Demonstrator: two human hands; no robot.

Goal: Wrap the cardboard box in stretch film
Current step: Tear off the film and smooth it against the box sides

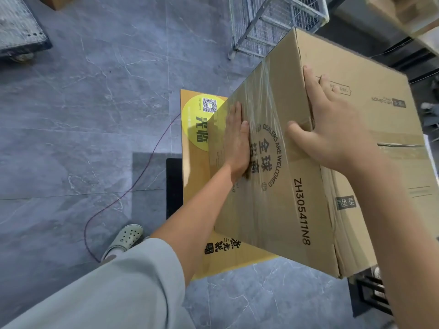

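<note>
**Big Box, Slippery Skin**

The left hand [236, 141] has its fingers straight and close together. It lies flat on the printed side of the cardboard box [304, 210] and presses there. The right hand [330, 119] sits over the top edge, with its fingers lying on the top face and its thumb hooked down onto the side. It grips that edge.

The box fills the middle and right of the frame. It sits on a yellow table [194, 162] and hangs over the table's near end. A shiny band of stretch film [268, 98] already crosses the side, right next to the flat hand.

I think the box is stiff but not very heavy, because a flat palm and one grip are enough to steady it. The edges and corners look like the strongest places to hold. The middle of a side could bend in. The film looks thin and slick, so a hand on it may slide, and a hard pull could tear it.

A grey floor [83, 115] lies all around.
</note>
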